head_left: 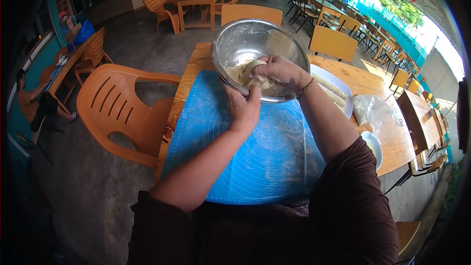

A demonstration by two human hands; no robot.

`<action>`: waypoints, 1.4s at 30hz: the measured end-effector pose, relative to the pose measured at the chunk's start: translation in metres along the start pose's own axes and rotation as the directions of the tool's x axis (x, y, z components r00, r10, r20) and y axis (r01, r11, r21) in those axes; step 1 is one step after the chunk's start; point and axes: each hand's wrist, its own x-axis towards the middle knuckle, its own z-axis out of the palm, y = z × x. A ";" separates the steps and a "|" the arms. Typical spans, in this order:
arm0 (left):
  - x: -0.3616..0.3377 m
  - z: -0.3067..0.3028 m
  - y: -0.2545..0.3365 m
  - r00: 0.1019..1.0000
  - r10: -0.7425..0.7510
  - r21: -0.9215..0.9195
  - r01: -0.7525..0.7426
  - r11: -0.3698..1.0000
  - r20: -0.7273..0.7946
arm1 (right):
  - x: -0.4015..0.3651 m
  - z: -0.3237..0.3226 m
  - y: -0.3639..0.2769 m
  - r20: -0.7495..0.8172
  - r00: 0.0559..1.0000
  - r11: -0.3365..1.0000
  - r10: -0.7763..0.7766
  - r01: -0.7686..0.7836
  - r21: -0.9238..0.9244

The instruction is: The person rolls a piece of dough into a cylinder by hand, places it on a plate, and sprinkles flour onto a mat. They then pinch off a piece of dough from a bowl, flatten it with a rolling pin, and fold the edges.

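A shiny metal mixing bowl (289, 49) is tilted toward me above the blue baking mat (235, 162). My left hand (243, 110) grips its near rim, thumb over the edge and the other fingers mostly hidden beneath. Inside the bowl, my right hand (282, 72) is closed on a lump of pale dough (244, 72), fingers partly hidden by the dough. Floury smears coat the bowl's inner wall. White flour dust also covers parts of the mat, which has printed circles and rulers.
Right of the bowl, a white plate (347, 91) holds pale dough rolls (329, 84). Beyond it are a clear plastic bag (378, 113) and a small bowl (374, 147). An orange chair (113, 108) stands against the wooden table's left side. A person (37, 95) sits far left.
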 end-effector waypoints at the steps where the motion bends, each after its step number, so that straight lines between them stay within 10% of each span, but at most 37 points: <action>1: 0.001 0.000 -0.004 0.994 0.104 0.142 -0.097 0.985 -0.044 | 0.000 -0.002 0.000 -0.001 1.000 1.000 -0.002 0.002 0.000; 4: -0.009 -0.001 0.011 0.995 0.058 0.305 -0.030 0.952 -0.081 | 0.000 -0.007 -0.002 0.002 1.000 0.998 -0.021 0.021 0.051; 7: -0.003 -0.003 0.021 0.967 0.231 0.588 -0.124 0.800 -0.110 | -0.003 -0.004 -0.014 -0.013 1.000 0.990 -0.006 0.004 -0.143; 11: 0.007 -0.003 0.057 0.990 0.105 0.680 -0.010 0.733 -0.098 | 0.003 0.005 -0.026 -0.086 0.995 0.868 0.060 -0.094 -0.487; 13: 0.017 -0.003 0.066 0.997 0.081 0.853 -0.040 0.520 -0.003 | 0.009 0.010 -0.034 -0.105 0.994 0.581 -0.019 -0.075 -0.811; 19: 0.071 0.008 0.086 0.880 -0.055 0.853 -0.439 0.282 0.471 | 0.023 -0.001 -0.023 -0.194 0.981 0.747 0.009 -0.135 -0.651; 21: 0.093 0.014 0.088 0.727 -0.412 0.826 -0.394 0.404 0.549 | 0.031 -0.009 -0.015 -0.174 0.985 0.813 0.009 -0.108 -0.571; 29: 0.097 0.018 0.064 0.748 -0.423 0.817 -0.271 0.508 0.511 | 0.047 -0.040 0.029 -0.129 0.977 0.918 -0.168 0.108 -0.382; 33: 0.110 0.026 0.045 0.768 -0.454 0.880 -0.299 0.369 0.452 | 0.003 -0.016 -0.020 -0.310 0.949 0.982 0.055 -0.108 -0.155; 42: 0.117 0.028 0.042 0.784 -0.490 0.924 -0.322 0.205 0.381 | -0.068 -0.041 -0.074 -0.177 0.973 0.987 -0.150 0.136 -0.089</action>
